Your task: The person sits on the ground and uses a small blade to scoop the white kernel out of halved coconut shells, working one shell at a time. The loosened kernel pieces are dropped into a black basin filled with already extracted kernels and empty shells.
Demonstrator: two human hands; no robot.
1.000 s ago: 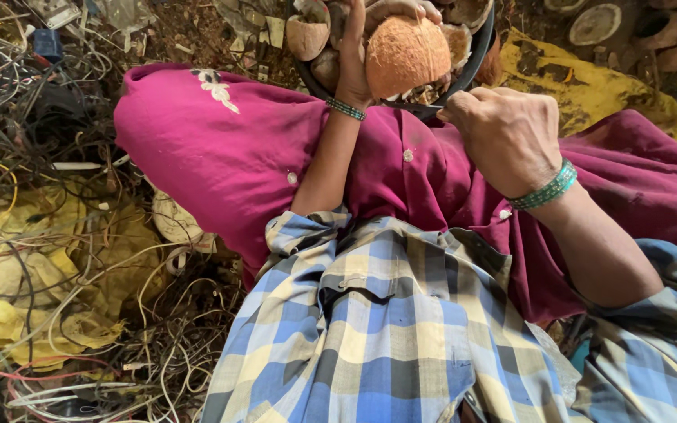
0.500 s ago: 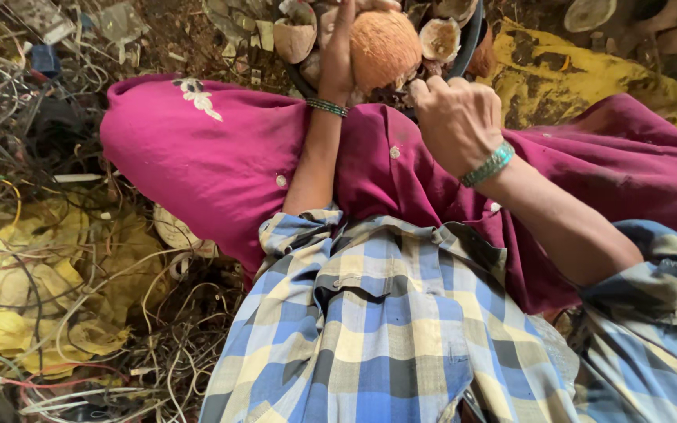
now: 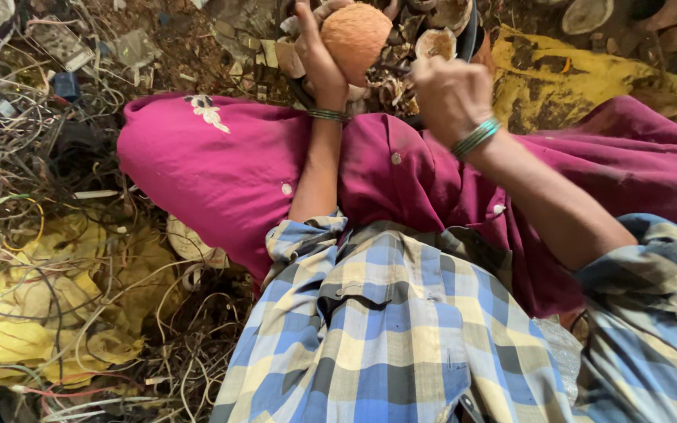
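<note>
Both my hands have drifted left and a little farther away since half a second ago, and the coconut has gone with them, so the dark bowl now shows more to the right of it.

Far left, a tangle of thin wires (image 3: 33, 149) covers the ground, with a crumpled yellow sheet (image 3: 17, 313) lying nearer under more wire. My magenta skirt (image 3: 197, 168) stretches over my knees, and the blue and yellow checked shirt (image 3: 378, 337) fills the near edge.

My left hand (image 3: 319, 59), a thin bangle at its wrist, reaches up to the coconut (image 3: 356, 35). Its fingers are curled around the left side and back of the round orange-brown husk, pressing it, with the thumb along the near side. The coconut sits at the far edge of the scene, held above the rim of the bowl (image 3: 470, 35), which is filled with broken shell pieces (image 3: 436, 43).

My right hand (image 3: 452, 94), with green bangles at the wrist, is closed into a loose fist just right of the coconut. I cannot tell what its fingers pinch, if anything. Another yellow sheet (image 3: 581, 78) lies far right.
</note>
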